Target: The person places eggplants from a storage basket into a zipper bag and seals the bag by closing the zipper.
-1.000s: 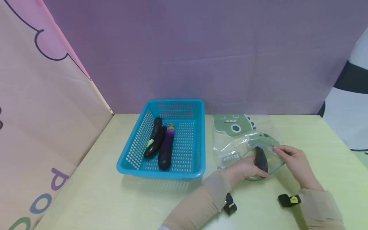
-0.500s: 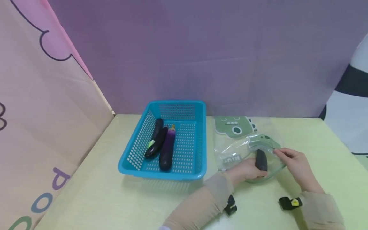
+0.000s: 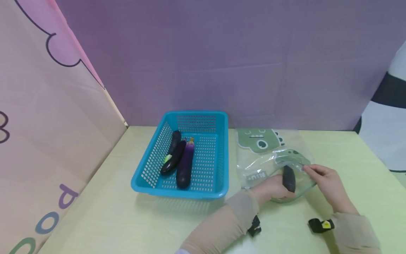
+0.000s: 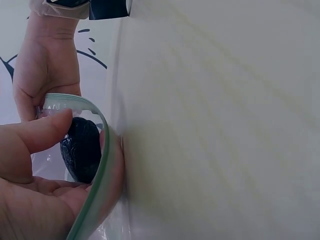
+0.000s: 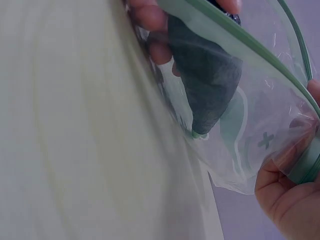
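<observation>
Dark vegetable [image 3: 289, 179] lies in the mouth of the bag [image 3: 248, 161], long axis toward the counter's [image 3: 345, 151] far edge. Left hand [image 3: 272, 187], nearer, curls its fingers round the near end; right hand [image 3: 327, 182] pinches the bag's rim.

Purple backdrop [image 3: 203, 60] behind a pale table [image 3: 114, 222]
</observation>
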### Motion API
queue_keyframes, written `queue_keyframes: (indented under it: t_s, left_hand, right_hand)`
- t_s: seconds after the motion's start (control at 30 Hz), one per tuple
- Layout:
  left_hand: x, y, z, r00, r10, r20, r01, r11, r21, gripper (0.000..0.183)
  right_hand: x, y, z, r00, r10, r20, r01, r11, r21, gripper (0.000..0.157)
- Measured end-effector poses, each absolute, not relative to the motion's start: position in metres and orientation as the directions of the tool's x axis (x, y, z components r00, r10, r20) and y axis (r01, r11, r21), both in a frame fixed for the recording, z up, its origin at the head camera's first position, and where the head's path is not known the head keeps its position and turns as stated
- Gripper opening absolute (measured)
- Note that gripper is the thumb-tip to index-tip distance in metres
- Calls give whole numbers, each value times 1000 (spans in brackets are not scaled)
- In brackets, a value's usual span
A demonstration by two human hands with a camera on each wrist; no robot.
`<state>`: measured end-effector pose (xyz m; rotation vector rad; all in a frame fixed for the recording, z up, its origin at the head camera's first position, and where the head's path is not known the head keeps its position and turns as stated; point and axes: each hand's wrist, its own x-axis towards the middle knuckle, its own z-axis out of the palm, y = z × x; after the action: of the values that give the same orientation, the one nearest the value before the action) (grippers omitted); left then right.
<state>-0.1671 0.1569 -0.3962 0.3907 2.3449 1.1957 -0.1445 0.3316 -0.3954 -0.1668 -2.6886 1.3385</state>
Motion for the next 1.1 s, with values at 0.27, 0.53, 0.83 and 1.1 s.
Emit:
queue_keyframes:
  t_s: [0.27,0.53,0.83,1.1]
  left_hand:
    - [-170,160,-395,-844,485,-228,219,701,679,34]
    - [-170,162,-394,-844,495,-208,272,728,629,34]
    - [-170,163,-396,-853,477,-210,243,720,649,41]
    - [-169,164,-394,-867,436,-242,184,730,658,20]
  right_hand:
    - [-144,330,-395,-986,147,79,21,579,-815,27]
    - [-144,329,-394,-986,132,103,-9,574,-819,24]
    - [-145,327,-394,-987,127,95,-3,581,-814,28]
    - [-144,326,-394,-989,121,80,7,589,-808,35]
